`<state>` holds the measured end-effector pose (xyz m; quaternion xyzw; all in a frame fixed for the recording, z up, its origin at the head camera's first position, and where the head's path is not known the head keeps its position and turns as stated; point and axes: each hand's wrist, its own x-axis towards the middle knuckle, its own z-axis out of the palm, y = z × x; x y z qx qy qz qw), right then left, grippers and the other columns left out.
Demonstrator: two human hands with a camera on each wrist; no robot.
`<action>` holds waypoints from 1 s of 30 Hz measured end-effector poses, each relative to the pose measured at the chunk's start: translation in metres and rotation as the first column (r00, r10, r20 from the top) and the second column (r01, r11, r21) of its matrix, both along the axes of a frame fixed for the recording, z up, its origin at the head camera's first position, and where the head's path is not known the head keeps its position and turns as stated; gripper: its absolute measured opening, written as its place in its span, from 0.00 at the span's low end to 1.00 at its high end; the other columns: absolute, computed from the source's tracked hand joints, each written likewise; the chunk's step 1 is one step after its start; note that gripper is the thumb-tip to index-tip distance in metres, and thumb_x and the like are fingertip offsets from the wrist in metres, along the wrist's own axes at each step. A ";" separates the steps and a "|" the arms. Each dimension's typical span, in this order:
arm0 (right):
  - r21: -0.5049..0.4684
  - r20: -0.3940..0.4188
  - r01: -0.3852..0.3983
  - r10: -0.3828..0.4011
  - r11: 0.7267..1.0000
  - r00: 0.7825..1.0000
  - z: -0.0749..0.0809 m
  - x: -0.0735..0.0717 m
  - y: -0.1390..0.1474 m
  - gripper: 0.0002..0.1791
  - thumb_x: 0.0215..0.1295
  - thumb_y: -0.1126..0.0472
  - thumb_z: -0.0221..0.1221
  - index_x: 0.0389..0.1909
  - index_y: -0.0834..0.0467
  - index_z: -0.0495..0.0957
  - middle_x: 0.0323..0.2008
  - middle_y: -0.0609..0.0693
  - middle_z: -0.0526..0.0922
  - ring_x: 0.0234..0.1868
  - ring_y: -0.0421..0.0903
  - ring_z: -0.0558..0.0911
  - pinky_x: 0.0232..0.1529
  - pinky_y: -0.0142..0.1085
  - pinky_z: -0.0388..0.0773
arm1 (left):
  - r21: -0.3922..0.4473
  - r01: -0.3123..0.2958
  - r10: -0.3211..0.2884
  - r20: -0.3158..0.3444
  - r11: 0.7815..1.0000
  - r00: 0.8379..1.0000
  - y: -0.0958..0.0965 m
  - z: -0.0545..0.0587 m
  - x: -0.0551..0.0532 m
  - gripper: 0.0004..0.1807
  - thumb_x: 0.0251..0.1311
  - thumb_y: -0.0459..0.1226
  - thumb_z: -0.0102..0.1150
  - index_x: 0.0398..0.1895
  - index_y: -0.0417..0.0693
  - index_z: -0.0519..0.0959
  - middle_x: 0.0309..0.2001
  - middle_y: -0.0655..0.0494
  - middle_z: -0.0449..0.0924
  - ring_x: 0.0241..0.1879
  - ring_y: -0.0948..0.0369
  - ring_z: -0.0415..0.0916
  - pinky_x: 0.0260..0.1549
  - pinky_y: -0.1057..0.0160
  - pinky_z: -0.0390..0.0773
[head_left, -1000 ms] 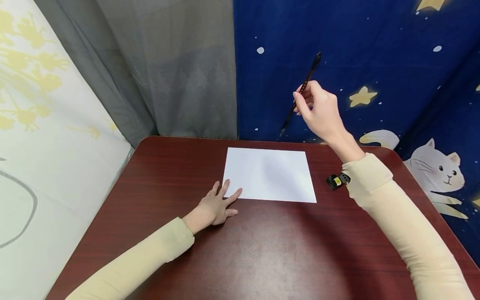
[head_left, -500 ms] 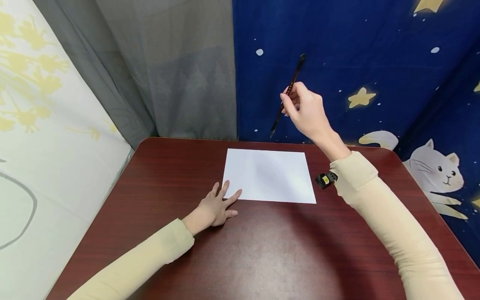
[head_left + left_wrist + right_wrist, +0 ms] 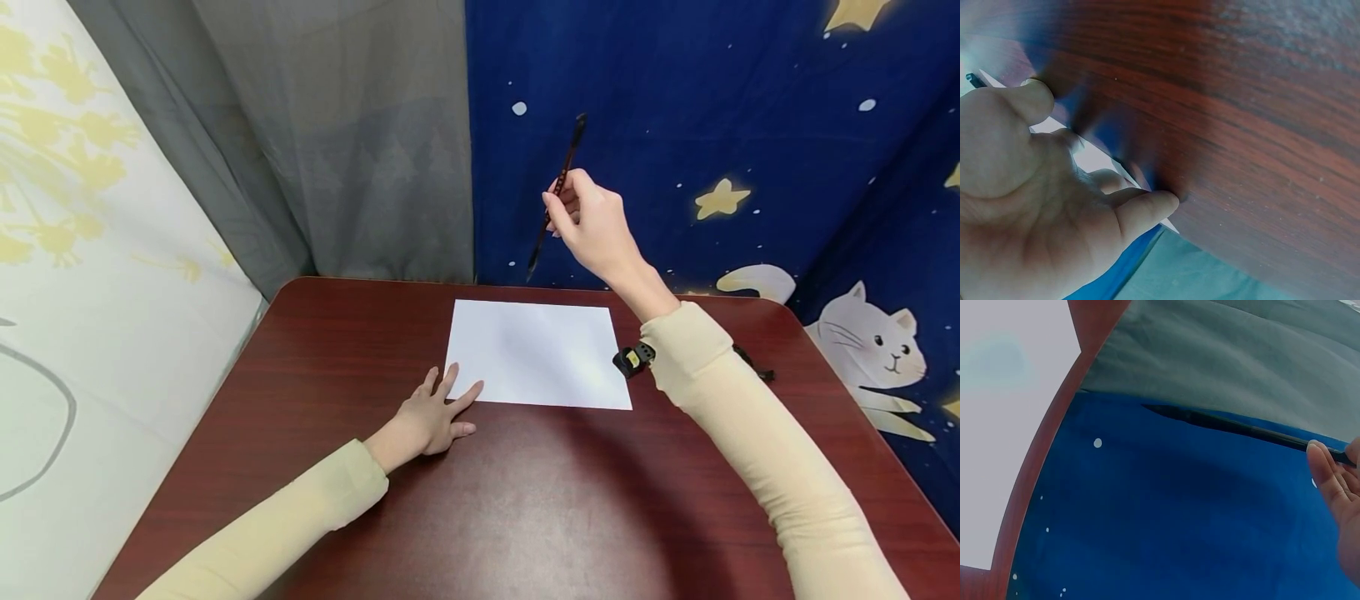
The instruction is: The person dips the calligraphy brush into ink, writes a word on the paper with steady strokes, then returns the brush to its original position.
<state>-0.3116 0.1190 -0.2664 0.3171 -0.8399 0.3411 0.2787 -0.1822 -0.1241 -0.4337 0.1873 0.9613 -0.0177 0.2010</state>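
Observation:
My right hand (image 3: 592, 221) pinches a dark calligraphy brush (image 3: 571, 154) between thumb and fingers, raised above the far edge of the table. The brush slants with its pointed dark tip down and left; in the right wrist view that brush tip (image 3: 1169, 412) hangs apart from the paper. A white sheet of paper (image 3: 536, 354) lies flat on the table. My left hand (image 3: 429, 417) rests with spread fingers at the sheet's near left corner, some fingertips on the paper. In the left wrist view the left hand (image 3: 1054, 200) shows its palm side, with the thumb and fingers extended.
The reddish-brown wooden table (image 3: 480, 500) has rounded far corners. Behind it hang a grey curtain (image 3: 375, 167) and a blue star-patterned curtain (image 3: 675, 83). A small dark object (image 3: 763, 374) lies on the table, partly hidden behind the right sleeve.
My right hand has moved left with the brush, whose tip now hangs further left, beyond the sheet's far edge. The dark object behind the sleeve has come into view. My left hand stays put.

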 end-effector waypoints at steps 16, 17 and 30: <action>-0.011 0.049 -0.031 0.031 0.999 0.998 -0.012 -0.007 -0.022 0.10 0.77 0.63 0.55 0.46 0.68 0.75 0.35 0.58 0.84 0.29 0.47 0.85 0.33 0.37 0.83 | 0.000 -0.009 0.009 0.008 1.000 1.000 0.000 0.001 0.001 0.35 0.76 0.58 0.37 0.83 0.68 0.45 0.82 0.48 0.33 0.79 0.43 0.36 0.59 0.48 0.75; -0.014 0.050 -0.035 0.035 0.999 0.998 -0.013 -0.007 -0.023 0.10 0.77 0.63 0.55 0.46 0.69 0.75 0.35 0.58 0.84 0.29 0.47 0.85 0.32 0.37 0.83 | 0.001 -0.010 0.010 0.008 1.000 1.000 0.001 0.001 0.001 0.35 0.76 0.58 0.37 0.83 0.68 0.45 0.82 0.48 0.33 0.79 0.43 0.36 0.59 0.48 0.74; 0.021 0.110 -0.036 0.033 0.999 0.993 -0.025 -0.007 -0.036 0.10 0.77 0.63 0.54 0.46 0.67 0.74 0.36 0.59 0.84 0.31 0.49 0.86 0.34 0.38 0.84 | -0.006 -0.011 0.011 0.005 1.000 1.000 0.001 0.002 0.003 0.35 0.76 0.58 0.38 0.82 0.68 0.46 0.82 0.48 0.34 0.79 0.43 0.37 0.57 0.49 0.76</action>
